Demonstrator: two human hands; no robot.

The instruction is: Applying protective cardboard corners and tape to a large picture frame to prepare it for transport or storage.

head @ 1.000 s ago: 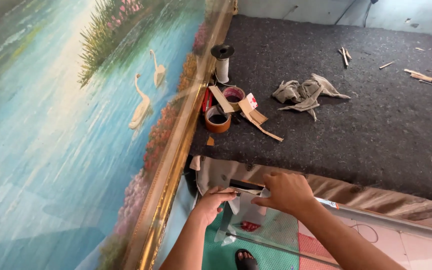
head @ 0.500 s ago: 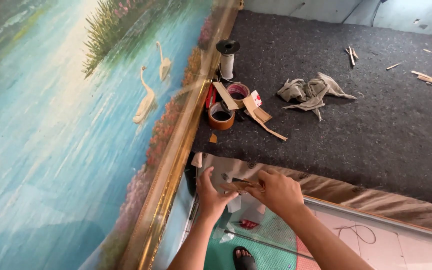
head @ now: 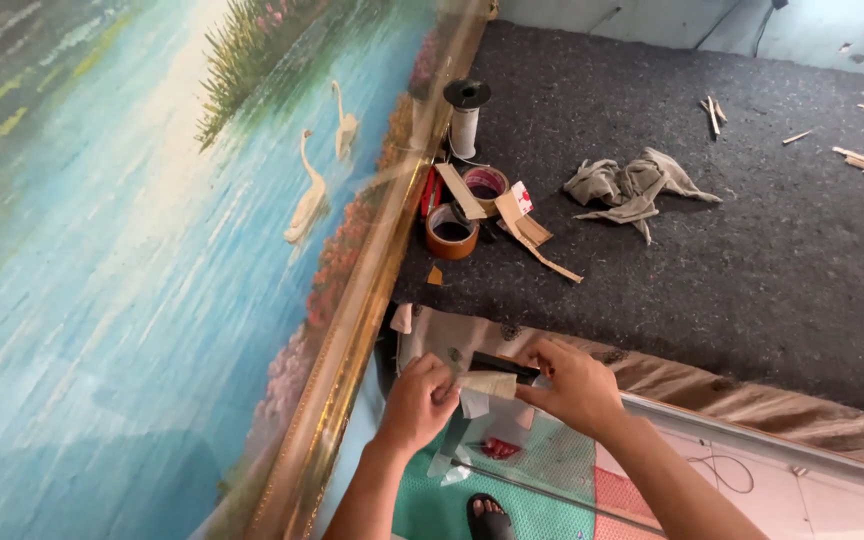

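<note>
Hands meet at the near edge of the table [head: 752, 260], which is covered in dark grey felt. The left hand [head: 417, 405] is curled, its fingers pressed together on one end of a pale strip of tape [head: 487, 385]; the right hand [head: 574, 385] pinches the other end of the strip between thumb and fingertips, and a dark, narrow tool [head: 502, 366] shows just above the strip, at 12 o'clock from it, though how it is held cannot be told. The strip hangs just in front of the table's brown fabric-wrapped edge [head: 712, 385]. At 11 o'clock from the hands, up on the felt, a roll of brown tape [head: 451, 231] lies flat, with a second, reddish roll [head: 484, 184] just behind it and flat wooden slats [head: 527, 235] resting across and beside them. A spool of white thread [head: 465, 118] stands upright farther at 12 o'clock. At 1 o'clock a crumpled grey rag [head: 632, 187] lies well apart from the rolls. A large painting of swans on blue water [head: 132, 280] in a gilt frame [head: 352, 330] fills the 9 o'clock side, its frame edge close to the rolls. A sandalled foot [head: 492, 518] shows at 6 o'clock on the floor.
</note>
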